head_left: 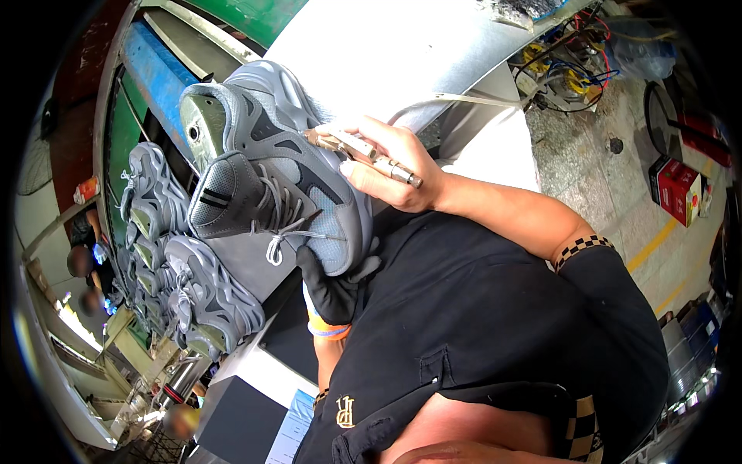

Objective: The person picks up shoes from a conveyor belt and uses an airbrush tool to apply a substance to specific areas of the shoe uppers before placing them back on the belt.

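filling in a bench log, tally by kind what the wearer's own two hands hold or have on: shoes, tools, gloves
Grey shoe, held at the toe by the left hand: 1
Metal tool, in the right hand: 1
Dark glove, left hand only: 1
Total: 3

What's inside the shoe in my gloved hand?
An olive form with a hole shows in the opening of the shoe. The rest of it, and the inside of the toe, can't be seen: the shoe covers them.

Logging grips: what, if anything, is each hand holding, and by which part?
The gloved left hand holds a grey sneaker by the toe; the bare right hand grips a slim metal tool around its body.
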Tool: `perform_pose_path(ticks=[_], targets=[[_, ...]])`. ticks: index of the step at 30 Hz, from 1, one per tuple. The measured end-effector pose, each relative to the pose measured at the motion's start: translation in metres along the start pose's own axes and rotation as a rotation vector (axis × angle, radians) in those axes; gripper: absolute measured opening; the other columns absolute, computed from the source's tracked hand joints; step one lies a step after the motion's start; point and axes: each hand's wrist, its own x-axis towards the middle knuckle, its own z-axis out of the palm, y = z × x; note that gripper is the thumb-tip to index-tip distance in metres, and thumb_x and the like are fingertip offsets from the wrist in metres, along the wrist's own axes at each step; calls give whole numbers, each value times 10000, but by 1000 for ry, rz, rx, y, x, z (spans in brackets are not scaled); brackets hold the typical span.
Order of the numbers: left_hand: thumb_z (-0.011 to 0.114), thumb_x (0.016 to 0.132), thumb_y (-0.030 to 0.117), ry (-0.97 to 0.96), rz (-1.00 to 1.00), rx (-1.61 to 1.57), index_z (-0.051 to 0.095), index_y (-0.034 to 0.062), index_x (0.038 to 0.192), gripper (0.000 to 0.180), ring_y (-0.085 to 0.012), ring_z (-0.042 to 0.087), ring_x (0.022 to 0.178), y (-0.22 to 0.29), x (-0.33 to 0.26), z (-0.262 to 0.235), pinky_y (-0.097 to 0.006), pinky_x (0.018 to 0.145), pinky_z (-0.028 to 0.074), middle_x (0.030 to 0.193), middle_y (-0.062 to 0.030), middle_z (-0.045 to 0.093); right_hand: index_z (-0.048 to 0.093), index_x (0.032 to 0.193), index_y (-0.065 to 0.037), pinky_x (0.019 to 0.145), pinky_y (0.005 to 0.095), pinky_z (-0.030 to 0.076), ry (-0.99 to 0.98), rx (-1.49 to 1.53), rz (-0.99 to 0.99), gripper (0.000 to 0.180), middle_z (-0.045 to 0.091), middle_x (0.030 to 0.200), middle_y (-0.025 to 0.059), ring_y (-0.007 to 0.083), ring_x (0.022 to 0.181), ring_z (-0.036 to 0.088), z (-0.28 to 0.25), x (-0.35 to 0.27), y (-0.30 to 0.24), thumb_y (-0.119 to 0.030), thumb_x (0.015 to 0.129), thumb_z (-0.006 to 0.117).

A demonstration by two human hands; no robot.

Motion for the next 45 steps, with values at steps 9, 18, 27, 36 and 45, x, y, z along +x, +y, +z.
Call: perform_pose_path(ticks=[9, 18, 27, 36, 45], targets=[[357, 920, 627, -87, -71, -101, 309, -2, 1412, 801, -395, 589, 1085, -4, 9, 9, -444, 868, 563, 1314, -211, 501, 551, 1201, -14, 522, 234, 374, -47, -1, 154, 408, 497, 629, -13, 59, 541, 422, -19, -19, -9, -147, 816, 578], [339, 901, 673, -173, -138, -91, 310, -43, 1398, 871, -385, 579, 1110, -3, 20, 30, -445, 897, 543, 1298, -247, 502, 528, 1239, -15, 541, 218, 355, -98, -45, 233, 428, 529, 669, -11, 36, 569, 410, -44, -39, -28, -79, 816, 546], [273, 867, 743, -338, -279, -95, 340, -50, 1386, 949, -380, 561, 1145, -11, 42, 55, -455, 952, 492, 1275, -260, 523, 554, 1192, -18, 574, 227, 372, -124, -51, 383, 387, 497, 660, -26, 52, 594, 422, -74, -48, -65, -136, 825, 589], [279, 845, 770, -451, -276, -20, 342, -44, 1384, 977, -335, 582, 1125, -6, 60, 100, -413, 949, 493, 1264, -247, 539, 539, 1224, 27, 468, 200, 350, -81, -190, 444, 391, 489, 597, -27, 33, 492, 431, -76, -33, -107, -66, 843, 537], [301, 908, 685, -792, -245, -247, 453, -6, 1291, 805, -242, 572, 1084, -14, 111, 113, -363, 934, 470, 1226, -154, 552, 537, 1217, 9, 526, 223, 412, 141, -522, 36, 426, 586, 689, 38, 70, 555, 515, -63, -48, -74, -45, 796, 576]])
